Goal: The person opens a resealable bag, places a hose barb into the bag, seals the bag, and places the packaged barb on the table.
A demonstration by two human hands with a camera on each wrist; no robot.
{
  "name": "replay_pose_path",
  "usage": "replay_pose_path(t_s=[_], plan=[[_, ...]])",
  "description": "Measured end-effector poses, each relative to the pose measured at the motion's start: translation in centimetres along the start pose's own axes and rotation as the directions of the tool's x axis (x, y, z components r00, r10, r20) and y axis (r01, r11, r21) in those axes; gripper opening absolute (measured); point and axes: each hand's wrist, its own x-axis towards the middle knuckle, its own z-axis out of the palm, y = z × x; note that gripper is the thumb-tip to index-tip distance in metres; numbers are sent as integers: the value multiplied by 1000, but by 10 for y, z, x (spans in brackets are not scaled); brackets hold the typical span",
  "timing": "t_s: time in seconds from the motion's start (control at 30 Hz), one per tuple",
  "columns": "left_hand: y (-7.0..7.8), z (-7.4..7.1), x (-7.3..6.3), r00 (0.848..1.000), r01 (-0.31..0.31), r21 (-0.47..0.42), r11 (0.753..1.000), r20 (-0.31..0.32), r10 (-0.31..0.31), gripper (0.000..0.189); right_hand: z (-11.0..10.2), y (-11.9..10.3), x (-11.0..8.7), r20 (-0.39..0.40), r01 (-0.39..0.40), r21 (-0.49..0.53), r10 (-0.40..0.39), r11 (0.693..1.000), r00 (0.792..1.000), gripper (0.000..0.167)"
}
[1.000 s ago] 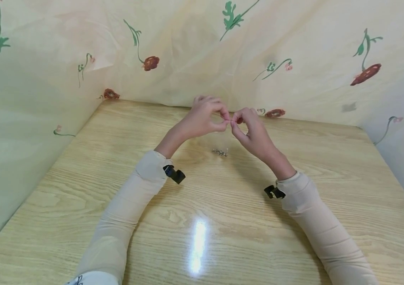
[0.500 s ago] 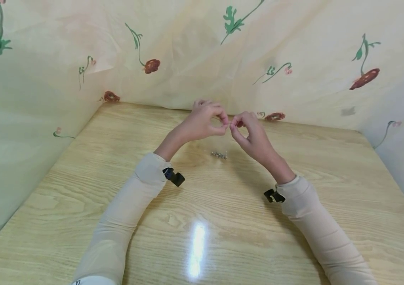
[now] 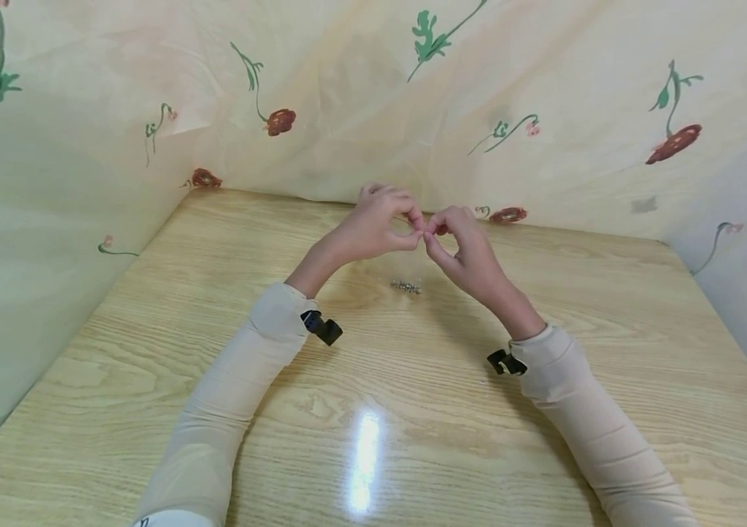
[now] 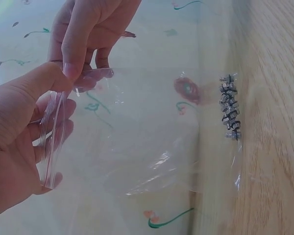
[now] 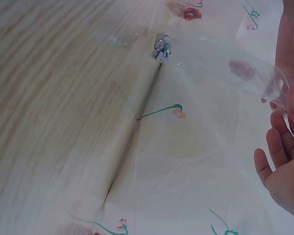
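A clear zip-lock bag (image 4: 137,132) hangs from both hands, its zip edge at the top. Several small silvery metal fittings (image 4: 229,107), which look like screws or bolts with dark rings, lie in a row along its bottom; in the head view the metal pieces (image 3: 406,287) show below the hands. The left hand (image 3: 373,223) pinches the zip edge between thumb and fingers. Right beside it, the right hand (image 3: 466,245) pinches the same edge near one corner, thumb and forefinger tips meeting the left hand's. Fingertips hide the pinched spot.
A wood-grain table (image 3: 413,410) lies under the forearms, with a bright light reflection near its front. Flower-printed sheeting (image 3: 347,95) rises behind the table and at both sides, close beyond the hands. Black camera mounts (image 3: 322,327) sit on both wrists.
Both hands keep their pinch on the bag's edge. Their fingertips shift only slightly, the small gap between them closing since half a second ago. The whole head view has moved a little.
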Motion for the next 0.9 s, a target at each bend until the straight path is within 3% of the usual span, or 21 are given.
replay_pose_path(t_s=[0.9], plan=[[-5, -3, -2, 1000, -2, 23, 1000, 10, 2, 5, -2, 0, -2, 9, -12, -8, 12, 1000, 1000, 4]])
